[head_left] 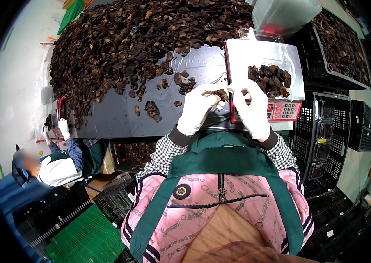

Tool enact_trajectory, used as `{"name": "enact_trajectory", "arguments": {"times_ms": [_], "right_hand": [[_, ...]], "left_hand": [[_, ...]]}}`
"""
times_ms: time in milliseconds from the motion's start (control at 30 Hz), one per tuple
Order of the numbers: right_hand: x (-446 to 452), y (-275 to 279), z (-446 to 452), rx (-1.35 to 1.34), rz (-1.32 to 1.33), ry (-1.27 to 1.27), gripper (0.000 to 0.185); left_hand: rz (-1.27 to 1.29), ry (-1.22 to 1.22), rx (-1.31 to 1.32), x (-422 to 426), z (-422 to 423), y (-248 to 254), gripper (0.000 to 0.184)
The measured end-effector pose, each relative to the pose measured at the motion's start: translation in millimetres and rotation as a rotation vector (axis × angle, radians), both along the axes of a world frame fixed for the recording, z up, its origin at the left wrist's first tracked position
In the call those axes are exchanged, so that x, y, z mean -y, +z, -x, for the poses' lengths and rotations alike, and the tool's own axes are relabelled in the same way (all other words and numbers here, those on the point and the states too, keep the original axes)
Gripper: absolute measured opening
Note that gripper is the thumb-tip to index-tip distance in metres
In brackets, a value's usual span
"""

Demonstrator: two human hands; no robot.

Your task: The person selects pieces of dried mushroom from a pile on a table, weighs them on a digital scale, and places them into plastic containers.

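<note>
My left hand (197,108), in a white glove, pinches a brown piece of fungus (221,94) above the table's front edge. Close beside it, my right hand (251,109), also gloved, has its fingers curled together at the left side of the scale (300,74); what they hold, if anything, is too small to name. A clear plastic tray (296,59) on the scale holds a heap of dark fungus pieces (269,81). Loose pieces (152,110) lie on the dark table (115,115) to the left of my hands.
A large pile of dark fungus (119,48) covers the table's far side. Black crates (323,136) stand at the right, one filled with fungus (341,48). Another person (60,168) works at the left end. A green crate (84,239) sits at the lower left.
</note>
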State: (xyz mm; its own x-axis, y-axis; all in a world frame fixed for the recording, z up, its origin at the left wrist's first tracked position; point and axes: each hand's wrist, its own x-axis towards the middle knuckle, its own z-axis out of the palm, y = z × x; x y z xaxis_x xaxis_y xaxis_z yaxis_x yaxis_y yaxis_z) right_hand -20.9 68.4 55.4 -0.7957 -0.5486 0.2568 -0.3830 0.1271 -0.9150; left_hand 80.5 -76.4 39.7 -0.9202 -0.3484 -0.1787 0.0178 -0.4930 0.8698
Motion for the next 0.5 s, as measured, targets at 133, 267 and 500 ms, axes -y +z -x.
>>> {"name": "enact_trajectory", "arguments": {"times_ms": [133,267,500], "right_hand": [[-15.4,-3.0,-2.1,0.117,-0.173,0.171,0.012],[-13.7,-28.2,-19.7,-0.157,-0.073,0.316,0.013],[-38.3,-43.4,-34.0,0.001,-0.227,0.513,0.01]], "left_hand": [[0.013,0.047,-0.003,5.2,-3.0,-8.2,0.024],[0.196,0.116,0.018,16.0,-2.2,-16.7,0.024],[0.444,0.021,-0.012,0.1,31.6,-5.6,0.025]]}}
